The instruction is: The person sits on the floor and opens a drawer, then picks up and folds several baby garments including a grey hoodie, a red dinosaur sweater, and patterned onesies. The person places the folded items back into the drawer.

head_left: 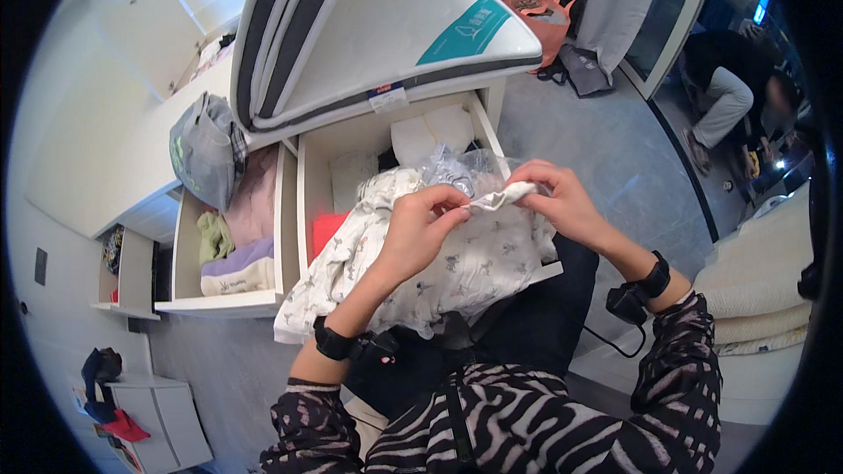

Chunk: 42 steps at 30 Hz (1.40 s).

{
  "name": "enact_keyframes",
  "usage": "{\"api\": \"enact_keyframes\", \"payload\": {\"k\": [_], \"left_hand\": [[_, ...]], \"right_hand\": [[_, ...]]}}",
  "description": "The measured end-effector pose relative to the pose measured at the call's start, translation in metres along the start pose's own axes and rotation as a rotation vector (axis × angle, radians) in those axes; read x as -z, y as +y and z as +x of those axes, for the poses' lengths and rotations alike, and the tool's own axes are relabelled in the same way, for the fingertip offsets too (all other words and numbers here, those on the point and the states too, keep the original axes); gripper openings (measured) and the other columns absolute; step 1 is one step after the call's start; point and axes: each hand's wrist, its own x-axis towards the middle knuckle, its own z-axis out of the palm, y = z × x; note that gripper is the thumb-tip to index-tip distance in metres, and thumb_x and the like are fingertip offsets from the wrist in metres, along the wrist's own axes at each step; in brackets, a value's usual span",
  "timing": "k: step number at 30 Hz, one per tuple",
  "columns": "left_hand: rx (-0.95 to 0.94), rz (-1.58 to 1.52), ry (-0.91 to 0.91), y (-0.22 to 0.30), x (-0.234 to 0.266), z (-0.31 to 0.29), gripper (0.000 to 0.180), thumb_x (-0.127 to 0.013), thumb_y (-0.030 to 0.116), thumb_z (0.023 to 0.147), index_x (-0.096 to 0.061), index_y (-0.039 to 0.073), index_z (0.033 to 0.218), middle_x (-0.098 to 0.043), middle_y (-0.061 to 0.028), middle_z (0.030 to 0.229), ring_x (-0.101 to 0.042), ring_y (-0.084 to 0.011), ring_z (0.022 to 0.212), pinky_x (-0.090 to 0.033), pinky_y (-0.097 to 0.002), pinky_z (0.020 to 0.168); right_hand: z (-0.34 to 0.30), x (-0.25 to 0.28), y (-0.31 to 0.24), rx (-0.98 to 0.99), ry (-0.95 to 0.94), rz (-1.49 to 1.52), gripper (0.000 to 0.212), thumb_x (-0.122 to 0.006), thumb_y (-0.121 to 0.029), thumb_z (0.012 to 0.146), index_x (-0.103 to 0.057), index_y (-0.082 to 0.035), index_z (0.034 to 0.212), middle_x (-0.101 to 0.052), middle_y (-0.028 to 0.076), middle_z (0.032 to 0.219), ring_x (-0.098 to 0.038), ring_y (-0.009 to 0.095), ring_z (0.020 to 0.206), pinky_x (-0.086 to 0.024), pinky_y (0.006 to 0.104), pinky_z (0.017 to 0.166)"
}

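Observation:
A white cloth garment with small grey prints (439, 268) lies spread over my lap and the front of an open drawer. My left hand (420, 226) pinches one end of a gathered white edge of this cloth. The other end of that edge is pinched by my right hand (555, 200), a short way to the right. Between the hands the edge looks bunched and slightly twisted. Just behind it, a clear plastic bag (452, 168) rests in the drawer.
The open drawer (303, 202) holds red and white cloth. Left of it, a second open drawer (219, 303) holds folded clothes. A folded mattress (378, 26) stands above. A grey garment (204, 145) hangs over the drawer side. At right are stacked quilts (760, 285) and a crouching person (733, 79).

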Motion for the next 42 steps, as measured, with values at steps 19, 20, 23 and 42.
{"api": "enact_keyframes", "payload": {"k": [19,20,23,42], "left_hand": [[-0.191,0.131,0.011,0.002,-0.019,-0.016,0.02,-0.068,0.006,0.074,-0.064,0.001,0.092,-0.061,-0.0087,0.089,-0.057,-0.0198,0.082,-0.045,-0.0288,0.073],[-0.285,0.181,-0.003,0.001,-0.014,-0.018,0.023,-0.07,0.006,0.072,-0.064,0.002,0.093,-0.061,-0.0082,0.092,-0.057,-0.0206,0.088,-0.045,-0.0291,0.077],[-0.263,0.362,-0.072,-0.007,0.003,-0.027,0.032,-0.075,0.011,0.064,-0.065,0.008,0.094,-0.061,-0.0082,0.097,-0.055,-0.0242,0.099,-0.037,-0.0411,0.095],[0.386,-0.573,-0.114,0.004,0.032,-0.034,0.035,-0.043,0.029,0.097,-0.056,-0.001,0.11,-0.061,-0.0008,0.094,-0.054,-0.0059,0.082,-0.044,-0.0208,0.074]], "right_hand": [[-0.004,-0.027,0.009,0.515,-0.091,-0.424,0.023,-0.066,-0.006,0.071,-0.064,-0.006,0.094,-0.06,0.012,0.091,-0.058,0.028,0.087,-0.046,0.0355,0.077],[-0.006,-0.027,0.007,0.557,-0.134,-0.387,0.023,-0.065,-0.006,0.071,-0.064,-0.006,0.094,-0.06,0.012,0.088,-0.058,0.028,0.086,-0.045,0.0353,0.077],[-0.021,-0.017,-0.005,0.304,-0.383,-0.199,0.025,-0.063,-0.005,0.073,-0.063,-0.005,0.098,-0.062,0.012,0.085,-0.06,0.03,0.083,-0.046,0.0338,0.072],[-0.011,-0.067,0.014,-0.107,-0.304,0.366,0.062,-0.068,-0.023,0.081,-0.04,0.0,0.131,-0.052,0.011,0.122,-0.047,0.016,0.113,-0.039,0.0286,0.095]]}}
